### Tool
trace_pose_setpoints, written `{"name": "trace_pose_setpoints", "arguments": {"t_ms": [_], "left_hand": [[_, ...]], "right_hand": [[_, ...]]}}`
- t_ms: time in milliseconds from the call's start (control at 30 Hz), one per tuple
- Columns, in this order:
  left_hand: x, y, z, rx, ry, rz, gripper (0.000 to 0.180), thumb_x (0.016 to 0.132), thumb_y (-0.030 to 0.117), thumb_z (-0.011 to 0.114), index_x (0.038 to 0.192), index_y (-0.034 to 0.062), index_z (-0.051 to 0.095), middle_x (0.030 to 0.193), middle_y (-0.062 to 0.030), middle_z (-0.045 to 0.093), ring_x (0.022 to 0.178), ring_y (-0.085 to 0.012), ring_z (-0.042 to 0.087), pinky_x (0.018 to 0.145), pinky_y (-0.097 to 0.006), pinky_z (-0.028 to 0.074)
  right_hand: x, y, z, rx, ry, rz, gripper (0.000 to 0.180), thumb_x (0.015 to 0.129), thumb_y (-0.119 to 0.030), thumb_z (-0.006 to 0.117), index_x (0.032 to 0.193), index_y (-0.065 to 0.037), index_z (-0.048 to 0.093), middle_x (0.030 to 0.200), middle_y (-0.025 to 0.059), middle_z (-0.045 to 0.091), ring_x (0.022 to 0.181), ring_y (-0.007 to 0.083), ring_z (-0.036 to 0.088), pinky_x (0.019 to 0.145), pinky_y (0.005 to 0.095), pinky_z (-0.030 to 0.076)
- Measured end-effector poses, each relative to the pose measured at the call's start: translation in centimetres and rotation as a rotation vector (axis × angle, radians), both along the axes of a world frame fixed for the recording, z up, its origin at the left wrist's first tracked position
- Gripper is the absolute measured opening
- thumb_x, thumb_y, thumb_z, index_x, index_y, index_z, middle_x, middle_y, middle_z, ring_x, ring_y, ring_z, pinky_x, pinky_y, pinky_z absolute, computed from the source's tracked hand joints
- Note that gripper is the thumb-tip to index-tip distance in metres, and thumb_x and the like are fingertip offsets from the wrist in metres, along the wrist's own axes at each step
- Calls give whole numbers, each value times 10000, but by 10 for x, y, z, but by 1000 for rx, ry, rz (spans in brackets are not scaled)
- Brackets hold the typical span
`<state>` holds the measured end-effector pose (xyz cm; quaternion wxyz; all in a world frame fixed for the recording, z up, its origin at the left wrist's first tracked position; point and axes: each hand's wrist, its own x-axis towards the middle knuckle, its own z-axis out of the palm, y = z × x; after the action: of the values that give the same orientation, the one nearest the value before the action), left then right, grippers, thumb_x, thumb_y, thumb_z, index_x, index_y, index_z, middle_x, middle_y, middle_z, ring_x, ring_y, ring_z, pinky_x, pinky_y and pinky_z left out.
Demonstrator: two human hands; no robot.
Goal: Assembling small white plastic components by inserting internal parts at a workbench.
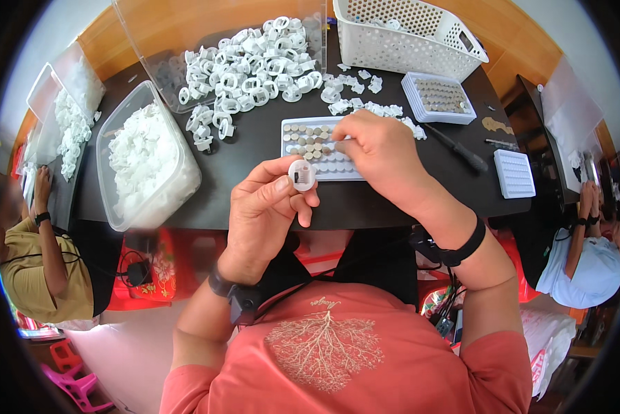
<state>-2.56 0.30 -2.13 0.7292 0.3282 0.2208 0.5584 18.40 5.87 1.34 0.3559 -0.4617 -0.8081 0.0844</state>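
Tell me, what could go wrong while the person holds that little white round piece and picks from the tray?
1. The small white round plastic piece sits only between the left hand fingertips, off the black table, so it might slip and drop.
2. The right hand reaches into the white tray of small grey discs; a nudge could scatter them.
3. The pile of loose white plastic rings lies close and could get knocked.

Bright even light, soft shadows, fisheye-bent blurred dark rim

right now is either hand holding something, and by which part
The left hand pinches a small round white plastic part by its rim, between thumb and fingers. The right hand reaches into the tray of small metal discs; any hold is hidden.
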Motion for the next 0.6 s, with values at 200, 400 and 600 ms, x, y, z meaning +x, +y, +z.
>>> {"name": "trace_pose_setpoints", "arguments": {"t_ms": [200,400,600], "left_hand": [[-5,1,0,-18,-32,-49,397,950,196,654,1265,-36,583,1026,-208,650,848,-277,664,556,-299,548],[-5,3,-2,-8,-56,-66,402,951,199,660,1272,-31,582,1035,-209,652,859,-279,668,558,-300,558],[-4,1,-3,1,-36,-53,392,958,190,655,1271,-34,583,1047,-199,661,859,-280,680,565,-307,568]], "right_hand": [[-12,1,-4,50,-286,10,75,797,-101,646,843,-117,702,832,80,674,734,285,691,611,416,538],[-12,2,-5,151,-267,47,79,775,-54,647,843,-82,675,831,91,673,733,303,686,618,426,536],[-18,-31,14,-318,537,217,54,839,36,652,863,-10,638,814,75,677,700,156,679,635,311,526]]}}
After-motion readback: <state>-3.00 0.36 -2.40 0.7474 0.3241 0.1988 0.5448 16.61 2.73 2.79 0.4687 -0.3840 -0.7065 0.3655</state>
